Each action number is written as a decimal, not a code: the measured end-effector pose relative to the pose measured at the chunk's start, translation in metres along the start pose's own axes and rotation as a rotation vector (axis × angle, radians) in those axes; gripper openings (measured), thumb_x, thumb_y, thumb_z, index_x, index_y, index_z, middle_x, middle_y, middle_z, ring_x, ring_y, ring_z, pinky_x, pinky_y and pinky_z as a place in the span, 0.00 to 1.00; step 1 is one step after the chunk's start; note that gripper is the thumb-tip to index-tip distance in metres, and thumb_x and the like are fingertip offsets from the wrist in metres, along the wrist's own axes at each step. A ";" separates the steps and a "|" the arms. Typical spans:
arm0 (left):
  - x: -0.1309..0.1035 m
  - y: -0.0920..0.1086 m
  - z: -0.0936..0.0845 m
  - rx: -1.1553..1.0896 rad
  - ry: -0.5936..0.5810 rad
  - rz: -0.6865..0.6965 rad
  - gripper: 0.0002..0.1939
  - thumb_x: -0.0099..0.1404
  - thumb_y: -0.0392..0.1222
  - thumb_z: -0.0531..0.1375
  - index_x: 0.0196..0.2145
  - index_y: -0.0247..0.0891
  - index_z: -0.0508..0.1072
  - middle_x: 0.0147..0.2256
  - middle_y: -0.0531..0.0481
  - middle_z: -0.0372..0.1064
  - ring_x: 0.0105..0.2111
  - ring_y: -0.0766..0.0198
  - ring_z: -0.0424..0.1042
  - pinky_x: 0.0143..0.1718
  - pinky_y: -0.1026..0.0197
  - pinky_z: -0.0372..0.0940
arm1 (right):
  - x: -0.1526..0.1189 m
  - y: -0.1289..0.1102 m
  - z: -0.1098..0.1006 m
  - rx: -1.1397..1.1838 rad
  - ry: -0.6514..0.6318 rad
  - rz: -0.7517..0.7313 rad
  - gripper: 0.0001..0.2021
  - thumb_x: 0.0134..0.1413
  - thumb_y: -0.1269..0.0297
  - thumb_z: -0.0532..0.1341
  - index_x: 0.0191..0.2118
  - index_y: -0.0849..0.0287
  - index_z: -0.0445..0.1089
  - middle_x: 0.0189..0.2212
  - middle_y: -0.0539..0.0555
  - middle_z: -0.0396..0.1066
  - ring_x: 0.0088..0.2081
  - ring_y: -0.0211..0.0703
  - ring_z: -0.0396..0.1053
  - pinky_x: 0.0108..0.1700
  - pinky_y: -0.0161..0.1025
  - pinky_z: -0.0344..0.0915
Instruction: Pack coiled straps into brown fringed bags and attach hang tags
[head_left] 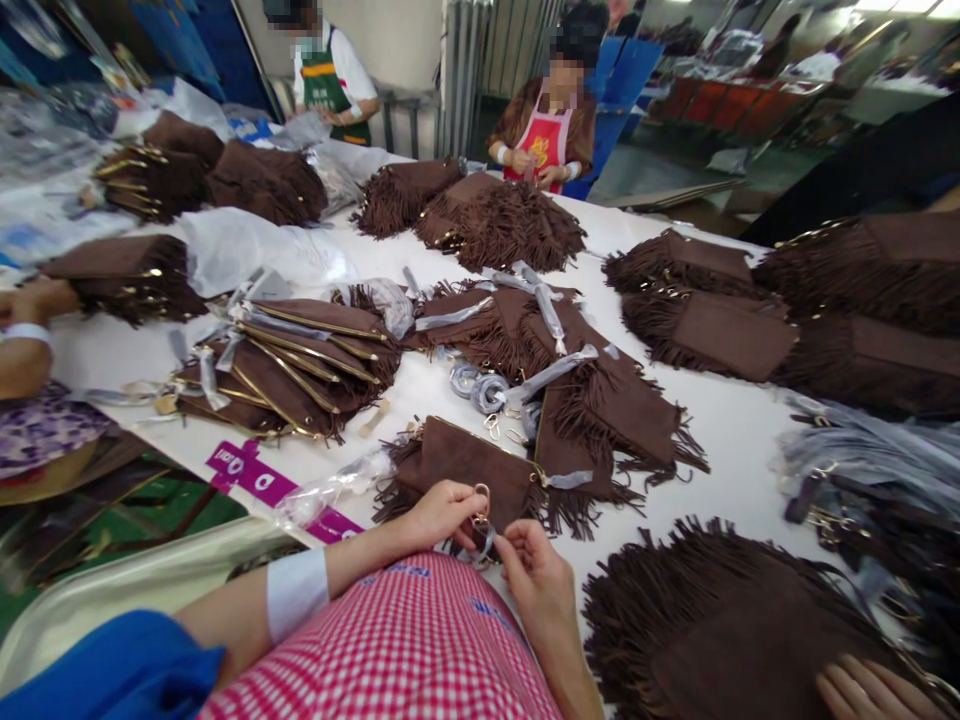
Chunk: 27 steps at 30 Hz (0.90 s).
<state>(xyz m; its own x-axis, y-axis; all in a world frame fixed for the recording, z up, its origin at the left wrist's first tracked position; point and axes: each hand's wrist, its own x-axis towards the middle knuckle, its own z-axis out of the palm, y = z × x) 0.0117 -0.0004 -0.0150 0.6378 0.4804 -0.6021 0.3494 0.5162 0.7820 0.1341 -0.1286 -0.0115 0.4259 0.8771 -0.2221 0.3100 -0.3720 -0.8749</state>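
Note:
Close to my apron, my left hand (442,517) pinches a strap near its gold-coloured clasp (482,492). The fingers of my right hand (538,578) are closed on the clear plastic wrapping (489,545) around that same strap. Just beyond both hands lies a brown fringed bag (469,465) with a gold zipper along its top edge. Coiled, plastic-wrapped straps (487,390) and loose gold clasps (493,426) are on the table behind it. Most of the held strap is hidden by my hands.
Zippered brown pouches (300,360) are stacked to the left, and fringed bags (731,335) lie at the right. Another person's hand (870,690) rests on a fringed bag (757,630) at lower right. Wrapped straps (877,450) are heaped nearby. Two people stand across the white table (600,225).

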 end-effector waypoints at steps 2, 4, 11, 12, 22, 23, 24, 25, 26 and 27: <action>0.000 0.002 0.001 -0.011 -0.002 -0.010 0.20 0.54 0.56 0.60 0.26 0.32 0.69 0.22 0.53 0.65 0.22 0.67 0.68 0.25 0.63 0.69 | 0.000 -0.002 -0.002 -0.054 0.010 -0.060 0.10 0.58 0.54 0.57 0.32 0.55 0.64 0.22 0.48 0.68 0.23 0.38 0.67 0.26 0.32 0.61; 0.000 0.002 0.001 -0.024 0.007 -0.028 0.20 0.54 0.55 0.60 0.26 0.32 0.69 0.21 0.53 0.65 0.22 0.67 0.68 0.26 0.63 0.69 | 0.000 -0.005 -0.004 -0.099 0.039 -0.104 0.10 0.58 0.56 0.56 0.31 0.56 0.64 0.22 0.48 0.68 0.23 0.38 0.68 0.27 0.32 0.61; 0.001 -0.001 -0.003 -0.061 0.029 -0.034 0.21 0.55 0.57 0.59 0.28 0.33 0.69 0.25 0.51 0.68 0.25 0.66 0.71 0.26 0.64 0.69 | -0.003 -0.014 -0.009 -0.143 0.069 -0.142 0.11 0.58 0.56 0.56 0.29 0.55 0.63 0.20 0.46 0.67 0.20 0.36 0.66 0.24 0.30 0.60; 0.001 -0.001 -0.003 -0.053 0.027 -0.028 0.21 0.55 0.57 0.59 0.28 0.33 0.69 0.26 0.51 0.68 0.25 0.66 0.71 0.26 0.64 0.69 | -0.003 -0.014 -0.008 -0.151 0.063 -0.141 0.10 0.58 0.57 0.56 0.29 0.55 0.63 0.20 0.46 0.67 0.20 0.36 0.66 0.23 0.30 0.60; -0.006 0.009 0.001 0.022 -0.024 0.020 0.19 0.55 0.55 0.59 0.26 0.33 0.70 0.23 0.53 0.66 0.26 0.65 0.69 0.29 0.61 0.69 | -0.001 -0.019 -0.003 -0.168 0.047 -0.121 0.07 0.58 0.59 0.55 0.31 0.55 0.63 0.22 0.47 0.69 0.22 0.37 0.68 0.26 0.32 0.62; -0.007 0.010 0.001 0.011 -0.044 0.020 0.19 0.54 0.55 0.60 0.26 0.33 0.70 0.24 0.52 0.66 0.26 0.65 0.69 0.31 0.61 0.69 | 0.000 -0.017 -0.002 -0.148 0.043 -0.105 0.07 0.58 0.59 0.56 0.33 0.55 0.64 0.22 0.47 0.69 0.22 0.38 0.69 0.26 0.32 0.63; -0.008 0.010 0.001 -0.004 -0.065 0.018 0.19 0.54 0.55 0.60 0.26 0.33 0.70 0.24 0.52 0.66 0.27 0.64 0.69 0.32 0.60 0.69 | 0.001 -0.016 -0.001 -0.124 0.042 -0.083 0.07 0.57 0.58 0.56 0.37 0.56 0.65 0.23 0.47 0.70 0.23 0.39 0.69 0.27 0.33 0.63; -0.008 0.008 0.000 -0.022 -0.089 0.012 0.19 0.54 0.55 0.61 0.26 0.33 0.71 0.24 0.52 0.67 0.27 0.64 0.70 0.33 0.60 0.69 | 0.002 -0.013 0.001 -0.098 0.041 -0.062 0.10 0.56 0.58 0.57 0.42 0.57 0.66 0.23 0.47 0.70 0.23 0.39 0.69 0.27 0.33 0.64; -0.007 0.006 -0.001 -0.033 -0.117 0.008 0.18 0.53 0.53 0.62 0.26 0.32 0.71 0.25 0.52 0.67 0.27 0.64 0.70 0.34 0.60 0.68 | 0.003 -0.011 0.002 -0.072 0.034 -0.043 0.15 0.56 0.58 0.58 0.47 0.58 0.66 0.23 0.47 0.69 0.24 0.40 0.69 0.28 0.33 0.64; -0.007 0.004 -0.002 -0.037 -0.152 0.009 0.17 0.51 0.52 0.64 0.27 0.32 0.72 0.24 0.52 0.68 0.27 0.65 0.69 0.35 0.60 0.67 | 0.004 -0.010 0.003 -0.049 0.018 -0.029 0.18 0.56 0.59 0.59 0.51 0.59 0.65 0.22 0.46 0.69 0.23 0.39 0.69 0.27 0.33 0.63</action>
<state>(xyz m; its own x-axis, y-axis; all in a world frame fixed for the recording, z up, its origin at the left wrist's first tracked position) 0.0070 -0.0001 -0.0086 0.7382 0.3735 -0.5617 0.3196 0.5396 0.7789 0.1307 -0.1203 -0.0052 0.4311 0.8823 -0.1890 0.3637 -0.3617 -0.8584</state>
